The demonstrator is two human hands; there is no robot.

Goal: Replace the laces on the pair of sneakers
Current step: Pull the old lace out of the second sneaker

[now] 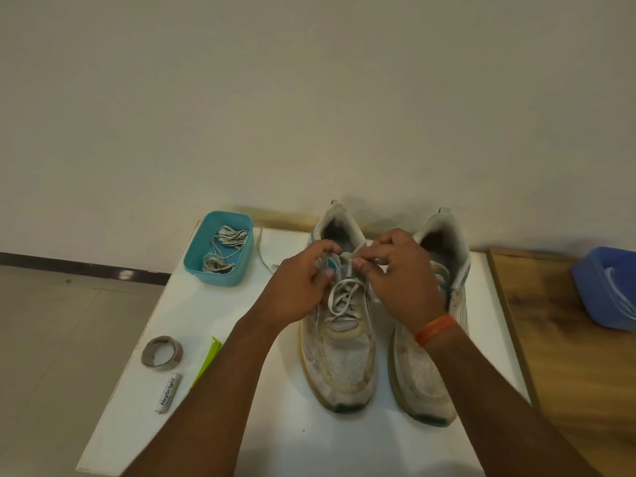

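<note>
My right hand (401,280) covers the laces and tongue of the right-side worn white mesh sneaker (430,356), so I cannot make out how that shoe is laced. The left-side worn white mesh sneaker (339,356) stands just beside it on the white board tabletop (213,401), toes toward me, its flat white lace (344,299) crossed through the lower eyelets. The upper eyelets are hidden behind my fingers. My right thumb and forefinger pinch one end of that lace above the tongue, the other fingers curled. My left hand (303,287) is curled at the shoe's collar; whether it grips the other lace end or only the collar edge I cannot tell. An orange band (435,328) rings my right wrist.

The mesh toes look grubby, the soles yellowed with dark green tips. In the teal plastic tub (220,249) lies a tangle of speckled grey laces (225,247). A blue plastic basket (609,290) is cut off at the right edge, on the wooden surface (568,356). Near the front left sit a grey tape roll (161,351), a white tube printed "Heybright" (168,392), and a lime-green strip (206,359) partly hidden by my left forearm.
</note>
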